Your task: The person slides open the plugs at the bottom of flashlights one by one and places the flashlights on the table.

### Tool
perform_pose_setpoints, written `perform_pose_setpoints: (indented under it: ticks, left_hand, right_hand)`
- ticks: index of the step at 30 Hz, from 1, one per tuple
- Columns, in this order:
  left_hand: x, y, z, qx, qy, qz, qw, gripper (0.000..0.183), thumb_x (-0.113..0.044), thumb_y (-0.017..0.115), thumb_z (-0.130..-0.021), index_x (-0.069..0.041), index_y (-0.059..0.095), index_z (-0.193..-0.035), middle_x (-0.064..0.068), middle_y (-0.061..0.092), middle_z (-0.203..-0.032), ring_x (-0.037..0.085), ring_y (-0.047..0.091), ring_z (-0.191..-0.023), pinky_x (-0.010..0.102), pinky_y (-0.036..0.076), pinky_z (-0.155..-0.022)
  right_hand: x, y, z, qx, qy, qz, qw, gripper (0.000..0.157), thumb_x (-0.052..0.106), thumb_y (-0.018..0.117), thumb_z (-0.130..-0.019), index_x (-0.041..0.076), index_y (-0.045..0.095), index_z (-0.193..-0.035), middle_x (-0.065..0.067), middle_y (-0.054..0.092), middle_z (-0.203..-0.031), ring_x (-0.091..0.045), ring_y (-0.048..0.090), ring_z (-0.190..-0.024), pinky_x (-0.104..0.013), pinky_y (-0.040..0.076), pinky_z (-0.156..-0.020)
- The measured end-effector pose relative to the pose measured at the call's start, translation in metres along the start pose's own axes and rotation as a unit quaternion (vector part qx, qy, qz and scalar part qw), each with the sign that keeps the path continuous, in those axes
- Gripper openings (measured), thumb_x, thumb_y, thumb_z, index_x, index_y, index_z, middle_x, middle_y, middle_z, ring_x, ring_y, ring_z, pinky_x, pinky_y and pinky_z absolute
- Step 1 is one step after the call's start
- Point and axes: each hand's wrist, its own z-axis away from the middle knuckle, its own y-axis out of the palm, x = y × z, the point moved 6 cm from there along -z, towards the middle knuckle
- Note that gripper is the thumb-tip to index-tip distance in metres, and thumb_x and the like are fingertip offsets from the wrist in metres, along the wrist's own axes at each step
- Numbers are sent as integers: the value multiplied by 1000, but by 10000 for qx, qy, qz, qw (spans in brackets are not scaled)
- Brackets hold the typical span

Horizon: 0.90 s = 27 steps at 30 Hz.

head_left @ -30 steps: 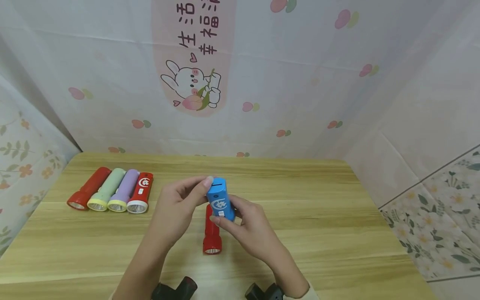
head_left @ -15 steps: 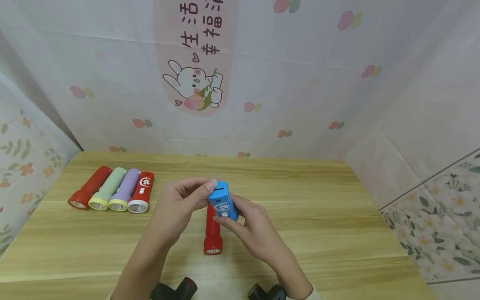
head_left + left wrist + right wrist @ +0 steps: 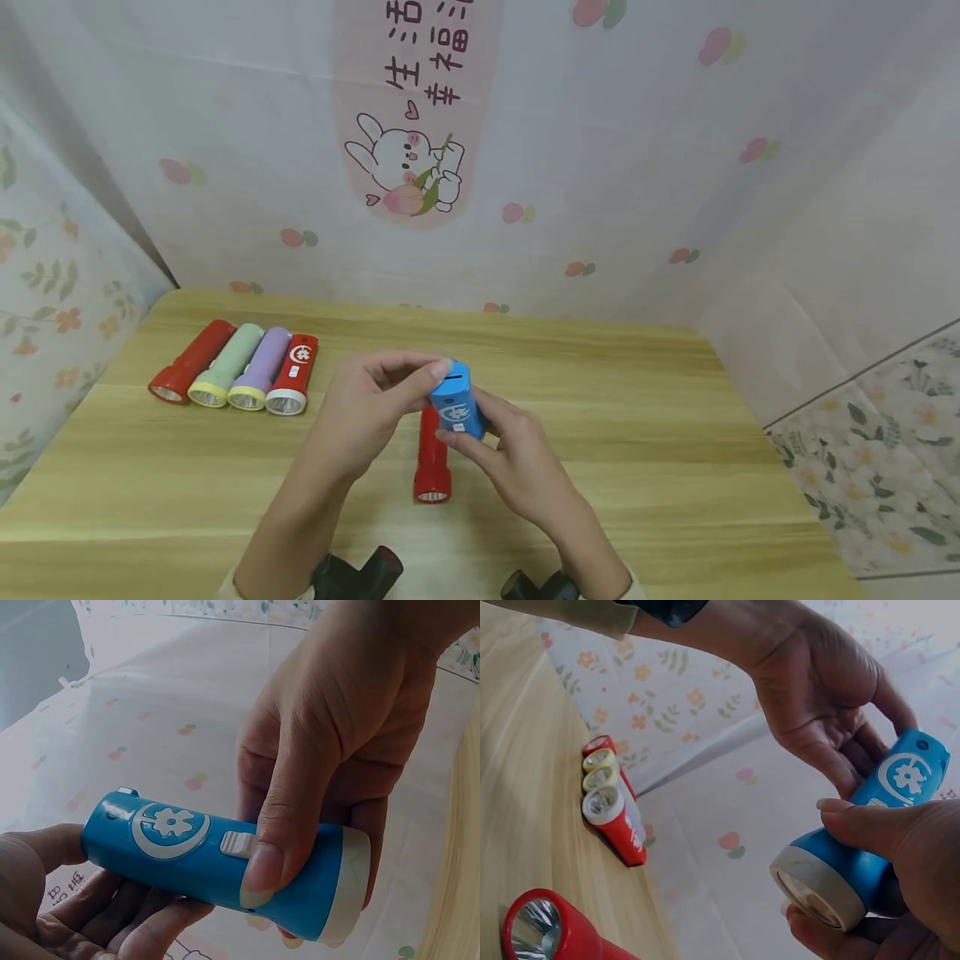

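A blue flashlight (image 3: pixel 459 408) with a white flower emblem is held in the air above the table by both hands. My right hand (image 3: pixel 522 454) grips it near the pale lens ring; in the left wrist view the right thumb (image 3: pixel 266 862) lies beside the white slide switch (image 3: pixel 238 844). The tail end is held by my left hand (image 3: pixel 360 412), its thumb on the end edge and its fingers along the underside. The lens shows in the right wrist view. Below the hands a red flashlight (image 3: pixel 432 467) lies on the table, its upper part hidden.
At the back left of the wooden table (image 3: pixel 637 467) several flashlights lie side by side: a plain red one (image 3: pixel 195 358), a green one (image 3: pixel 228 362), a purple one (image 3: pixel 262 367) and a red one with a white ring (image 3: pixel 294 371). A patterned cloth (image 3: pixel 600 167) hangs behind.
The head view has shifted a little, so the scene sits slightly differently in the frame. Both hands keep their hold on the blue flashlight, which tilts slightly.
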Motion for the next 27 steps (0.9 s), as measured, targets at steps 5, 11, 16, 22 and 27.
perform_pose_setpoints:
  ticks: [5, 11, 16, 22, 27]
  left_hand:
    - [-1, 3, 0, 38, 163, 2, 9999, 24, -15, 69, -96, 3, 75, -111, 14, 77, -101, 16, 74, -86, 30, 62, -82]
    - [0, 3, 1, 93, 299, 77, 9995, 24, -13, 69, -95, 5, 75, -109, 11, 78, -98, 14, 74, -85, 30, 62, -80]
    - [0, 3, -3, 141, 220, 110, 9996, 25, -14, 68, -96, 5, 74, -111, 9, 78, -100, 16, 74, -88, 31, 61, -83]
    - [-2, 2, -2, 201, 277, 213, 9992, 26, -14, 67, -96, 6, 73, -112, 1, 79, -99, 16, 74, -90, 31, 61, -84]
    - [-1, 5, 1, 261, 313, 395, 9984, 25, -12, 68, -96, 8, 73, -110, -3, 79, -96, 17, 74, -92, 33, 61, -87]
  right_hand:
    - [1, -5, 2, -57, -139, 212, 9997, 49, 21, 75, -91, 17, 60, -137, 2, 74, -119, -8, 72, -100, -22, 59, -86]
    - [0, -6, 3, -15, -256, 351, 9991, 51, 21, 76, -91, 14, 60, -139, -1, 73, -121, -13, 72, -101, -23, 59, -86]
    - [3, -8, -1, -84, -315, 435, 9985, 52, 19, 77, -90, 14, 59, -139, -2, 73, -121, -14, 73, -102, -25, 60, -86]
    - [6, -10, -1, -84, -232, 463, 9986, 54, 18, 77, -89, 15, 59, -140, -1, 73, -122, -15, 72, -103, -25, 60, -86]
    - [6, -10, 1, -117, -205, 552, 9982, 50, 17, 78, -89, 17, 62, -136, 1, 73, -118, -12, 70, -98, -23, 60, -83]
